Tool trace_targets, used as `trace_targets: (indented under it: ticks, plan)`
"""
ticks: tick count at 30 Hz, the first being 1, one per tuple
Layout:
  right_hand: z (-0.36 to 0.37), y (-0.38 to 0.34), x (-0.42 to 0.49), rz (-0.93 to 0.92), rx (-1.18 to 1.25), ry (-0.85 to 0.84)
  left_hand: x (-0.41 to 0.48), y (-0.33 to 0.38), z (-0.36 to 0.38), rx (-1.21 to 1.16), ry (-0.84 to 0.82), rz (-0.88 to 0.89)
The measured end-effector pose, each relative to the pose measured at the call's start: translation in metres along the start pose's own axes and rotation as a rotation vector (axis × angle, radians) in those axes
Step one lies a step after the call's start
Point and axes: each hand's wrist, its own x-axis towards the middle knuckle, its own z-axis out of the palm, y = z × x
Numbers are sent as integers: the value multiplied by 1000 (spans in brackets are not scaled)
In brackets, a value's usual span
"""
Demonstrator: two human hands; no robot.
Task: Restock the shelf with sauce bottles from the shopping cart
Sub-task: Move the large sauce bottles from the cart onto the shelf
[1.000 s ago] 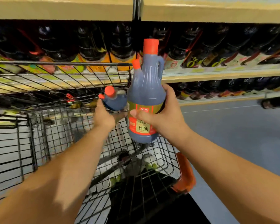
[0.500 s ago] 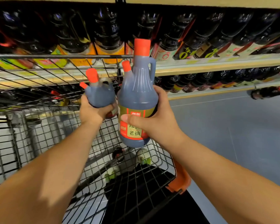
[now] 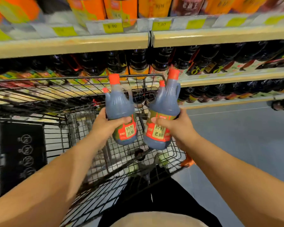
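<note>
Carrying is the step in hand, by my reading: two bottles are out of the black wire shopping cart (image 3: pixel 69 78) and not yet on the beige metal shelf (image 3: pixel 220 75) that runs just beyond the cart's far rim. The left hand (image 3: pixel 105 124) curls fingers and thumb round the belly of a dark blue-grey plastic sauce bottle (image 3: pixel 120 108) with a red cap and red-and-gold label, held upright above the cart's basket. The right hand (image 3: pixel 176 126) wraps a matching second sauce bottle (image 3: pixel 164 107) at label height, tilted slightly, above the cart's right side. The two bottles hang near each other but apart. The next move, I judge, calls for taking both over the cart's far rim, finding a gap among the dark bottles (image 3: pixel 203 59) ranked there, which I cannot pick out from here, and setting each on its base, one before the other.
</note>
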Motion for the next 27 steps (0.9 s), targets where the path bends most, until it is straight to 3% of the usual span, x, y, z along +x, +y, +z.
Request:
trace_targets:
  ticks: [8, 14, 27]
  plan:
    - [-32, -6, -44, -107, 38, 110, -46, 46, 19, 99, -138, 129]
    - [-89, -31, -70, -202, 72, 247, -80, 79, 77, 204, -213, 254]
    - [-324, -57, -97, -321, 18, 309, -143, 94, 314, 209, -231, 392]
